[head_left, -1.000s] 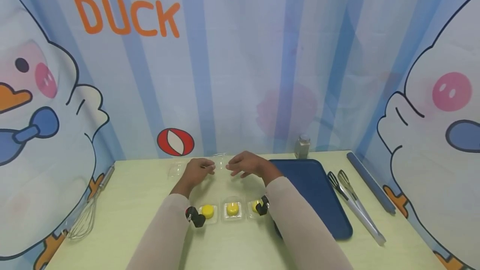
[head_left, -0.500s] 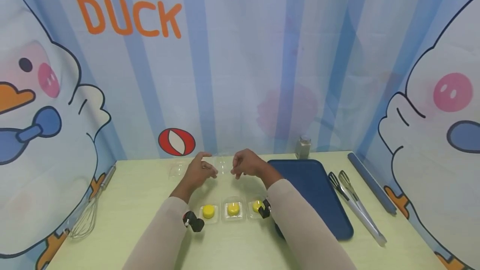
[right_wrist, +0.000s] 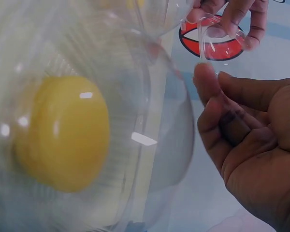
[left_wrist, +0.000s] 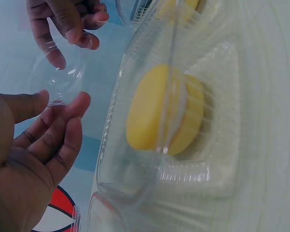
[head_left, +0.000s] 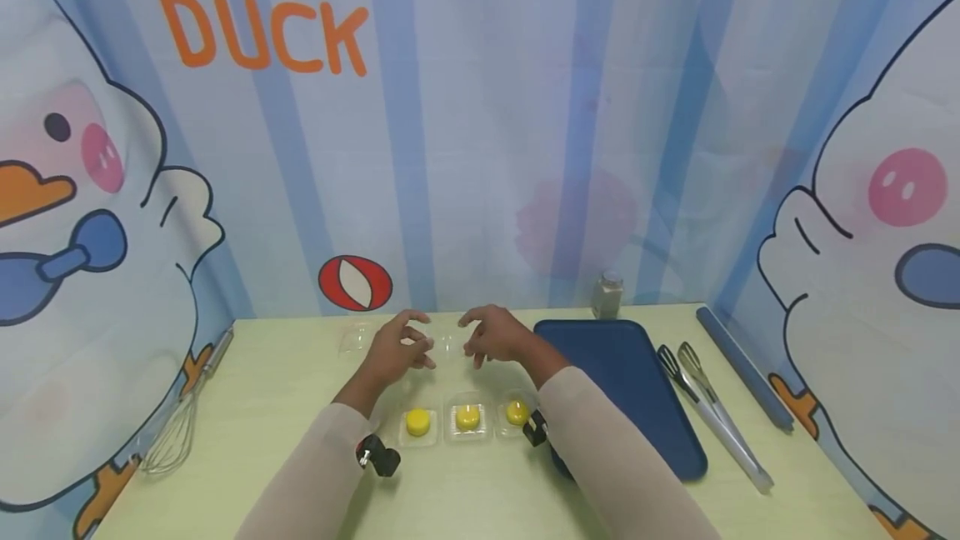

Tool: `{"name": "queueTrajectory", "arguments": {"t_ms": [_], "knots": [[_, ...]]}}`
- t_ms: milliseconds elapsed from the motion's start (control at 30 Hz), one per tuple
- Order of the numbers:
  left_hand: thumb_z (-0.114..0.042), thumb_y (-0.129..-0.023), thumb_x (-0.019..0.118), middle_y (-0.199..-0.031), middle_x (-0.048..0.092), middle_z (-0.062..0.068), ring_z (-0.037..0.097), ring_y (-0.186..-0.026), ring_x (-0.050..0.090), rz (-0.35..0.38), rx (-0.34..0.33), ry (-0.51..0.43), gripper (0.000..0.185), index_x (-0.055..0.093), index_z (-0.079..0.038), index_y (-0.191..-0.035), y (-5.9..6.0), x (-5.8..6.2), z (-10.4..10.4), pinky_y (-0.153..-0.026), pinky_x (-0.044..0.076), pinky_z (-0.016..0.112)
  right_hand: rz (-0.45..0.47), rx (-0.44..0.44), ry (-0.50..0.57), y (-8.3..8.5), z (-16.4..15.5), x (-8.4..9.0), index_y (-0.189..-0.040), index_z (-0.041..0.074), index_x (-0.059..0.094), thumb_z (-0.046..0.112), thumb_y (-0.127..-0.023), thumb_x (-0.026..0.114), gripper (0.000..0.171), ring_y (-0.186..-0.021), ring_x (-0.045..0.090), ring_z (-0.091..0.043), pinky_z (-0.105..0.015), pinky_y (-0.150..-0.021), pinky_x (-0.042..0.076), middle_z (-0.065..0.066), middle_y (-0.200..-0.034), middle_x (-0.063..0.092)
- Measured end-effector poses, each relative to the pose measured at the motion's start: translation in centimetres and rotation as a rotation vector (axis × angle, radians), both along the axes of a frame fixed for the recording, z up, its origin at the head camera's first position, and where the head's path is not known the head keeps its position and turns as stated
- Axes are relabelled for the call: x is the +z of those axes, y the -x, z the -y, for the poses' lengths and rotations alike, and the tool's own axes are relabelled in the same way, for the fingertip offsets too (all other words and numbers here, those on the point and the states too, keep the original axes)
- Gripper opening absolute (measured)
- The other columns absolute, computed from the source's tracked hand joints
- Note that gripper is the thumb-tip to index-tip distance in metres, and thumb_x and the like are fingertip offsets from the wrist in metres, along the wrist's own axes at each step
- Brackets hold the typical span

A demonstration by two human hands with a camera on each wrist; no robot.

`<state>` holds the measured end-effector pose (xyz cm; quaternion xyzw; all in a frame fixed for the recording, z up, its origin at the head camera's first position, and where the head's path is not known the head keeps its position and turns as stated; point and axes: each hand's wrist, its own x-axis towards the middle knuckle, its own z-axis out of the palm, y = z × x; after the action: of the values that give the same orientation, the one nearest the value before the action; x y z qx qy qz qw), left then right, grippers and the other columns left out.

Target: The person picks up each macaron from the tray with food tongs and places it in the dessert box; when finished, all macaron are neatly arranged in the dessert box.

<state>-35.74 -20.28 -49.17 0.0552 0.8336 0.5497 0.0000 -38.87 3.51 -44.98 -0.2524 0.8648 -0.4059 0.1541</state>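
Observation:
Between both hands is a small clear domed plastic lid, faint in the head view. My left hand pinches its rim between thumb and fingers, with the index finger raised in the head view. At the lid's opposite edge, my right hand pinches with its thumb and fingertips. Below the hands stands a row of clear plastic trays, each with a yellow macaron: left, middle and right. In the right wrist view a clear dome covers the near macaron.
Another clear plastic piece lies at the table's back left. A navy tray is right of the hands, with a glass jar behind it. Tongs and a blue-grey bar lie farther right. A whisk is at left.
Both hands have turned slightly, and their index fingers have lifted and spread. The forearms have moved a little apart, so the right macaron shows more fully. The trays stay in place.

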Motion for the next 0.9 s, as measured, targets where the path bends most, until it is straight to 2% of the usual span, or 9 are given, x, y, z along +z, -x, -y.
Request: {"name": "queueTrajectory", "arguments": {"t_ms": [67,200,433,533,700,900], "knots": [[-0.008,-0.104,0.071,-0.116,0.075,0.021,0.024,-0.081,0.083,-0.014,-0.007,-0.015,0.039,0.059,-0.003,-0.141,-0.3,0.0,0.0,-0.076,0.070,0.039,-0.006,0.009,0.012,-0.3,0.0,0.0,-0.144,-0.005,0.064,0.001,-0.104,0.068,0.041,-0.076,0.081,-0.026,-0.046,-0.078,0.069,-0.024,-0.105,0.082],[-0.009,-0.105,0.070,-0.121,0.076,0.023,0.027,-0.086,0.084,-0.048,-0.015,-0.029,0.031,0.065,-0.002,-0.135,-1.0,0.0,0.1,-0.072,0.070,0.040,0.021,0.007,0.068,-0.8,-0.2,0.1,-0.139,-0.009,0.067,0.004,-0.107,0.066,0.035,-0.082,0.083,-0.030,-0.045,-0.080,0.070,-0.031,-0.111,0.079],[-0.018,-0.110,0.067,-0.123,0.078,0.022,0.030,-0.094,0.084,-0.069,-0.028,-0.026,0.023,0.070,-0.005,-0.129,-2.0,0.1,-0.2,-0.074,0.070,0.039,0.056,-0.002,0.108,-1.5,-0.4,-0.2,-0.134,-0.011,0.070,0.025,-0.115,0.057,0.043,-0.089,0.083,-0.033,-0.043,-0.084,0.070,-0.031,-0.115,0.078],[-0.020,-0.111,0.065,-0.125,0.077,0.024,0.033,-0.098,0.084,-0.055,-0.039,-0.045,0.026,0.068,-0.002,-0.130,-2.2,0.2,-0.2,-0.075,0.070,0.040,0.064,0.005,0.111,-1.6,-0.5,-0.2,-0.133,-0.011,0.071,0.033,-0.116,0.054,0.049,-0.091,0.083,-0.034,-0.044,-0.085,0.070,-0.032,-0.118,0.078],[-0.023,-0.113,0.062,-0.129,0.074,0.026,0.037,-0.104,0.083,-0.034,-0.065,-0.068,0.033,0.065,0.005,-0.132,-2.4,0.2,-0.2,-0.078,0.070,0.041,0.060,0.026,0.089,-1.6,-0.6,-0.4,-0.136,-0.010,0.070,0.037,-0.116,0.055,0.053,-0.095,0.084,-0.032,-0.040,-0.087,0.069,-0.030,-0.124,0.077],[-0.026,-0.113,0.062,-0.130,0.074,0.024,0.036,-0.108,0.083,-0.005,-0.061,-0.078,0.036,0.065,0.005,-0.133,-2.8,0.3,-0.3,-0.083,0.070,0.039,0.074,0.037,0.086,-1.6,-0.7,-0.5,-0.141,-0.009,0.067,0.040,-0.117,0.050,0.057,-0.101,0.083,-0.032,-0.039,-0.090,0.068,-0.027,-0.124,0.078]]}}
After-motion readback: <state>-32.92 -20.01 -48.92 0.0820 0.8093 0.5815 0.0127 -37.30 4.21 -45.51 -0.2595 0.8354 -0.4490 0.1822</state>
